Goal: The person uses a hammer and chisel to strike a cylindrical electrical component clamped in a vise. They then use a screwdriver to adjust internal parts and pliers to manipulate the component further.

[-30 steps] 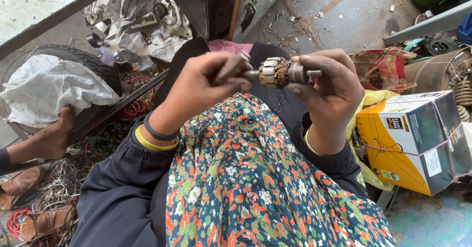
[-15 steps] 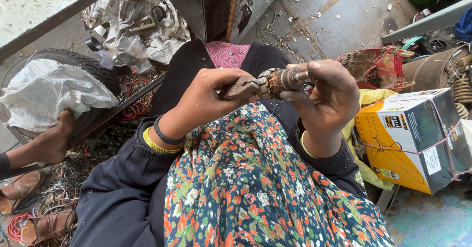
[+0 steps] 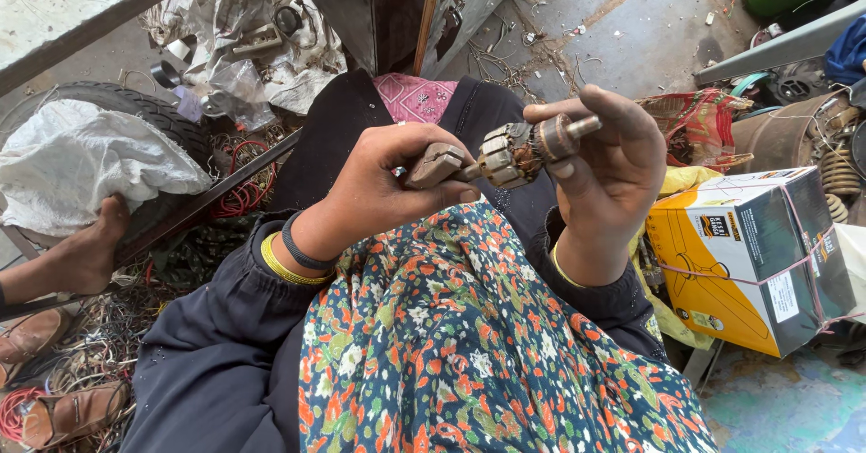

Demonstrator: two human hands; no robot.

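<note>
My right hand [image 3: 604,160] grips a small motor armature [image 3: 528,149], a metal core with copper windings and a shaft end poking past my fingers. My left hand [image 3: 383,187] is closed around a pair of pliers [image 3: 435,164], whose jaws meet the left end of the armature. Both hands hover above my lap, over a floral cloth [image 3: 469,354] and dark sleeves. Yellow and black bangles ring my left wrist.
A yellow and black cardboard box [image 3: 749,254] tied with string sits to my right. On the left are a tyre [image 3: 135,110] with a white sack [image 3: 81,160], a bare foot [image 3: 86,254], tangled wires and sandals. Metal panels and scrap lie ahead.
Both hands have dropped lower and shifted slightly right. The armature is tilted now, shaft end raised to the right, with the pliers still at its left end.
</note>
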